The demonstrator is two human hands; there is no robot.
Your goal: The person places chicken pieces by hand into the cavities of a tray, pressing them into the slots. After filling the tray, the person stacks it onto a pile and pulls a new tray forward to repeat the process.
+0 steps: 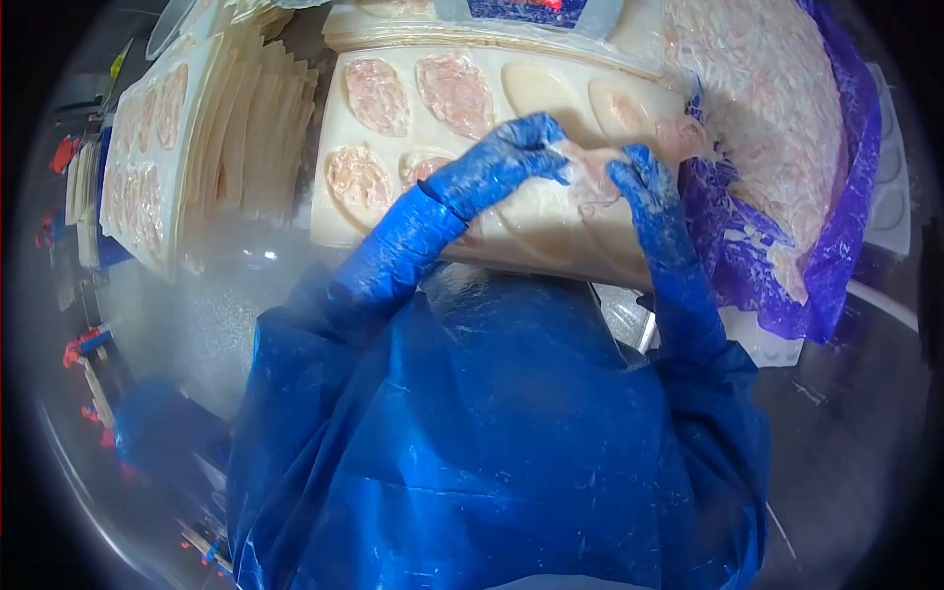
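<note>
Meat piece (590, 180) between left fingers (538, 130) and right fingers (640, 165), above tray (330, 222)

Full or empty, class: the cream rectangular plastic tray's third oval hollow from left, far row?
Empty: the hollow shows a bare floor.

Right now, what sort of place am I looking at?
Probably a food factory: a heap of what looks like raw meat lies on purple plastic, a cream tray has oval hollows, some filled with similar meat, and more trays are stacked nearby.
</note>
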